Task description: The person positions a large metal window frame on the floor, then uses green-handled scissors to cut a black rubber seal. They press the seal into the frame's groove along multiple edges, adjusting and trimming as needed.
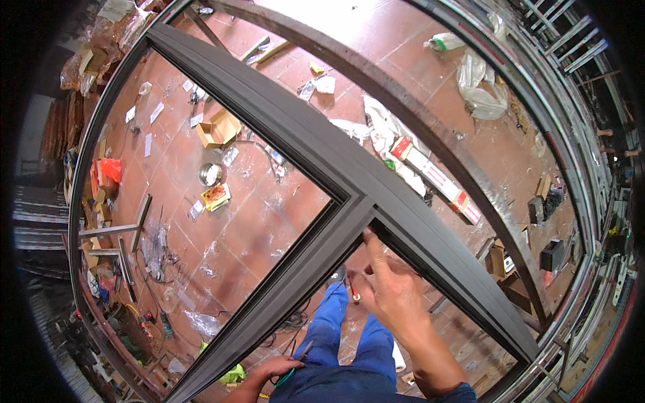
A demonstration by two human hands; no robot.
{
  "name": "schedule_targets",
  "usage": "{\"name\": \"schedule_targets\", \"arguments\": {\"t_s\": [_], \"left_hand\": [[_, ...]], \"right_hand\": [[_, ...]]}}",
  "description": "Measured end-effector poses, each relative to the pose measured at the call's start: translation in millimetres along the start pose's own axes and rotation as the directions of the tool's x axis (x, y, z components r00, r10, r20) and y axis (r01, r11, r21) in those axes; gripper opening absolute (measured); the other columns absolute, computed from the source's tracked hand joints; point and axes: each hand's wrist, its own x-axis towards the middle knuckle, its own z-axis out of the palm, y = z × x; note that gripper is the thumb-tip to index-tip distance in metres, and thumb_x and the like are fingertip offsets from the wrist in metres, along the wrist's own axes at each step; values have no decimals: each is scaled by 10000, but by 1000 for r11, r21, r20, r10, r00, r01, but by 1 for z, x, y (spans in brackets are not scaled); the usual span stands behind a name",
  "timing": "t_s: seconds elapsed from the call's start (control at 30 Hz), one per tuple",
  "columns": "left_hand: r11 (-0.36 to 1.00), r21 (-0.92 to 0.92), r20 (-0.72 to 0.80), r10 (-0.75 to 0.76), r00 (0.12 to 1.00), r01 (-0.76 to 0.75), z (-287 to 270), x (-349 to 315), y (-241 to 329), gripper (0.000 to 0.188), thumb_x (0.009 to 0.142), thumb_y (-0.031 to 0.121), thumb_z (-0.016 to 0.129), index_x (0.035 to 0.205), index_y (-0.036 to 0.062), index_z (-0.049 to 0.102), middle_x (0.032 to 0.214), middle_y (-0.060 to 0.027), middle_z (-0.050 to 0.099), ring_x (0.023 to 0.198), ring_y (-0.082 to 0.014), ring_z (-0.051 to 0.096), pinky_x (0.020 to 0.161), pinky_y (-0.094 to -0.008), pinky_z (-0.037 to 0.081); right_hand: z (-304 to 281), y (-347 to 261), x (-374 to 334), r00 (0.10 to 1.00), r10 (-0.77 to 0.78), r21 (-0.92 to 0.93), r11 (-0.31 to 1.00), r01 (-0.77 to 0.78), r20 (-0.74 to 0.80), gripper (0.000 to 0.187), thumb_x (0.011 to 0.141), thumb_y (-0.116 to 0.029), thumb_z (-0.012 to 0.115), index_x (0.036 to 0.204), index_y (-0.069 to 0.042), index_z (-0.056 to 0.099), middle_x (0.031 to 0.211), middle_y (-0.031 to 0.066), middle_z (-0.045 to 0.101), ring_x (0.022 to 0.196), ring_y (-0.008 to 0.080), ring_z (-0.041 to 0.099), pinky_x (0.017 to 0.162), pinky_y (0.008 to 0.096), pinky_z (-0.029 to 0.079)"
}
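Observation:
A dark grey metal frame (289, 114) with a crossbar (295, 258) and black inner edges lies across the view in front of me. My right hand (396, 289) reaches over the frame's near opening. Its index finger is stretched out, the tip at the inner corner where the crossbar meets the long bar; the other fingers are partly bent. Beside them shows a small red object with a pale round end, and I cannot tell whether the hand touches it. At my waist, my left hand (279, 366) grips a green-handled hand tool (285, 377) with a dark pointed tip.
A brown metal beam (376, 77) runs beyond the frame. On the tiled floor lie an open cardboard box (218, 129), a round metal tin (209, 174), a long red-and-white carton (437, 178), plastic bags (480, 87) and scraps. Metal bars line the right side.

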Motion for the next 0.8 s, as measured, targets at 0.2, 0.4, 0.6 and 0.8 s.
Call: {"name": "schedule_targets", "arguments": {"t_s": [0.2, 0.4, 0.6, 0.8], "left_hand": [[978, 76, -187, 206, 961, -195, -14, -43, 60, 766, 838, 648, 636, 1242, 4, 723, 1194, -199, 732, 1129, -307, 678, 986, -370, 488], [802, -108, -192, 563, 804, -588, -15, -85, 141, 542, 923, 525, 649, 1027, -3, 716, 842, -65, 690, 838, -160, 651, 756, -306, 482], [309, -416, -333, 824, 459, -855, 42, -174, 235, 260, 1004, 265, 670, 1119, 34, 701, 979, -16, 691, 905, -117, 636, 818, -277, 501], [218, -231, -512, 801, 309, -948, 112, -217, 304, 226, 1002, 166, 667, 1134, -14, 703, 1030, -40, 682, 937, -132, 649, 831, -263, 508]], "right_hand": [[-5, -8, -51, 953, -293, 184, 935, 302, -73, 142, 903, -181, 744, 981, -69, 704, 779, 104, 678, 644, 285, 670, 595, 393, 523], [-13, 5, -126, 954, 160, 393, 884, -252, 253, 223, 927, -212, 754, 1017, -11, 721, 849, 128, 726, 760, 198, 703, 679, 326, 537], [-42, 13, -169, 841, -8, 565, 744, -356, 541, 702, 922, -310, 768, 1461, 27, 468, 1254, 184, 654, 1069, 216, 661, 908, 349, 531], [-118, 18, -184, 890, -78, 614, 751, -244, 449, 905, 902, -317, 696, 1606, -14, 214, 1444, 249, 528, 1272, 329, 571, 1071, 409, 444]]}}
